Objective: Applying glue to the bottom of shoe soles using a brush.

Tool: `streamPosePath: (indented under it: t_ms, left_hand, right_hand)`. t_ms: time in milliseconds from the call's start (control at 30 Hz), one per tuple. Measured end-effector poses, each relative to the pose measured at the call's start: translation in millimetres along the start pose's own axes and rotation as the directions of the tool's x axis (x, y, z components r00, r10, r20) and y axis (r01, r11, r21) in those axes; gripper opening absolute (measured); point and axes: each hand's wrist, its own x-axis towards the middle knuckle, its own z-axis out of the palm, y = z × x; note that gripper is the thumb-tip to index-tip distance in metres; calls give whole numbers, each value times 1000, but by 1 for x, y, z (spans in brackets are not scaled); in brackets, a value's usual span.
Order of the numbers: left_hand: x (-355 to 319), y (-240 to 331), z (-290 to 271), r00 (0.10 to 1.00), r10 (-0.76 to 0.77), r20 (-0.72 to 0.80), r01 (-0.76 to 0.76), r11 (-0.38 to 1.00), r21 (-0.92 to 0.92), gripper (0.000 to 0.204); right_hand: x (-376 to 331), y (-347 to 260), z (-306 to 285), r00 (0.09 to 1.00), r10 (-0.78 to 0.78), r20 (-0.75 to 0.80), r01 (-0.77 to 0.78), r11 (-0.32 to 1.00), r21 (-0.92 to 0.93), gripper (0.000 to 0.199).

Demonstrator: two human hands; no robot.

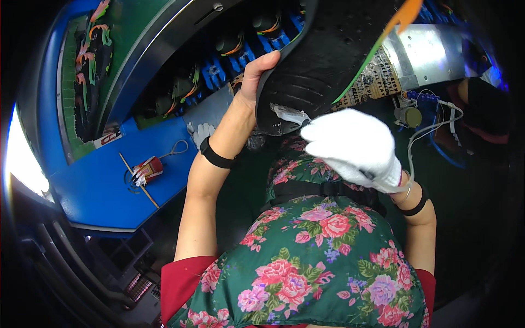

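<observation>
My bare left hand [255,74] grips the heel edge of a black shoe sole [322,52] held up close to the camera, its green and orange trim [396,24] at the upper right. My right hand [353,145], in a white cotton glove, is closed on a small brush or cloth-like tool [290,116] pressed against the sole's heel end. Both wrists wear black bands. A floral apron [317,257] covers my lap below.
A blue workbench [109,175] at left holds a small red and white can [147,169], a thin stick [139,180] and a white glove [203,132]. Behind it a conveyor carries shoes on blue holders [219,60]. A metal plate [432,52] and tubing lie right.
</observation>
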Motion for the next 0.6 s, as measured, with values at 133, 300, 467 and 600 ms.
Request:
streamPosePath:
  t_ms: [133,300,467,600]
  left_hand:
    - [2,13,13,994,-62,95,67,996,-55,49]
    - [2,16,2,989,-90,116,102,990,-94,51]
    - [14,0,-5,999,1,-34,7,976,220,90]
    - [17,-8,10,999,-10,-39,14,995,97,90]
  right_hand:
    - [-11,-8,11,999,12,49,-19,989,149,27]
    - [-2,0,-3,973,226,-40,-200,922,331,19]
    - [-8,7,4,954,298,29,-263,787,558,18]
    - [-5,7,8,864,496,-91,-385,766,515,12]
